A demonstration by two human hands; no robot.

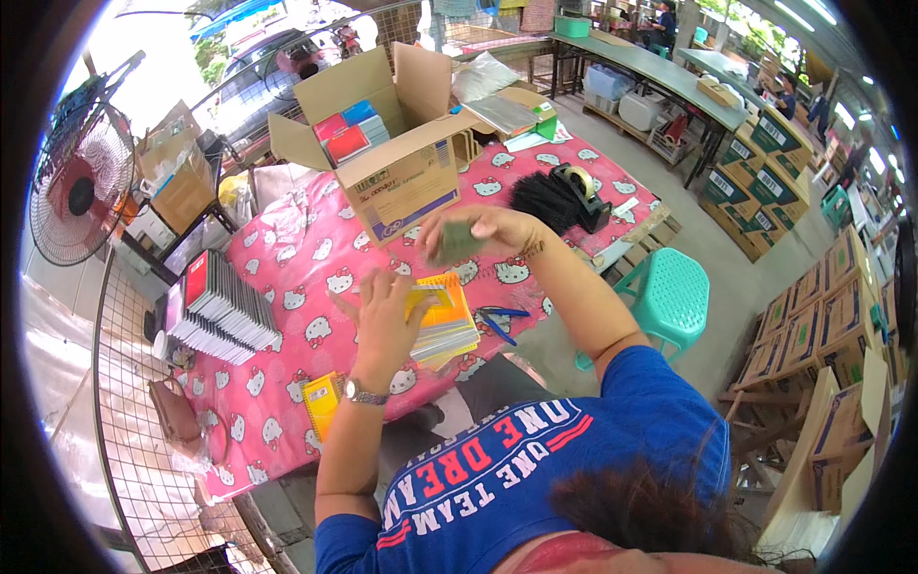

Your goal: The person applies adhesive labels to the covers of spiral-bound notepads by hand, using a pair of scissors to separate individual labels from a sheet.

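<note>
While your right hand (497,230) pinches a dark-green block (456,246), too blurred to identify, your left hand (384,314) spreads over yellow spiral-bound notebooks (447,337) stacked mid-frame; these seem unfinished, whereas red and blue books (351,131) already sit in the open brown cardboard box (406,194), upper centre.

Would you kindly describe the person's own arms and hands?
The short sleeves are blue. The bare left hand has a silvery watch at its wrist; the bare right hand has a dark band or marking by its wrist, too small to tell which.
</note>
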